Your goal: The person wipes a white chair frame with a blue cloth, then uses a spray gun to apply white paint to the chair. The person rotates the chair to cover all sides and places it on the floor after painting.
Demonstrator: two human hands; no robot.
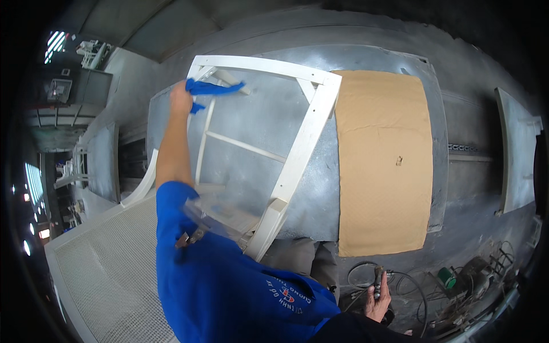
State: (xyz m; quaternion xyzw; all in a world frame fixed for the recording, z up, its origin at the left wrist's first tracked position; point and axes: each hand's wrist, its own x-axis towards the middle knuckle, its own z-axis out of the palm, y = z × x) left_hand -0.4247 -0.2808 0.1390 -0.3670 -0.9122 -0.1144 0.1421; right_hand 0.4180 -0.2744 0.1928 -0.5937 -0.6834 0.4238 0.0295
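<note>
My left arm reaches over a white wooden chair (pixel 293 154) lying tipped on a metal-topped table. Its seat frame is open, with thin white rails showing inside, and a woven mesh panel (pixel 103 274) extends to the lower left. At the frame's far left corner, my left hand (pixel 182 98) is closed on a blue cloth (pixel 214 88), whose loose ends hang inside the frame. Low at the right, away from the chair, my right hand (pixel 377 306) grips a dark metal gun-like tool (pixel 378 281). Its lower part is hidden by the hand.
Brown cardboard (pixel 383 166) covers the right part of the metal table (pixel 437 171). Looped dark hoses (pixel 420 286) lie near my right hand, beside equipment with a green part (pixel 447 278). Another grey panel (pixel 517 154) stands far right. A clear badge (pixel 214 217) hangs from my blue shirt.
</note>
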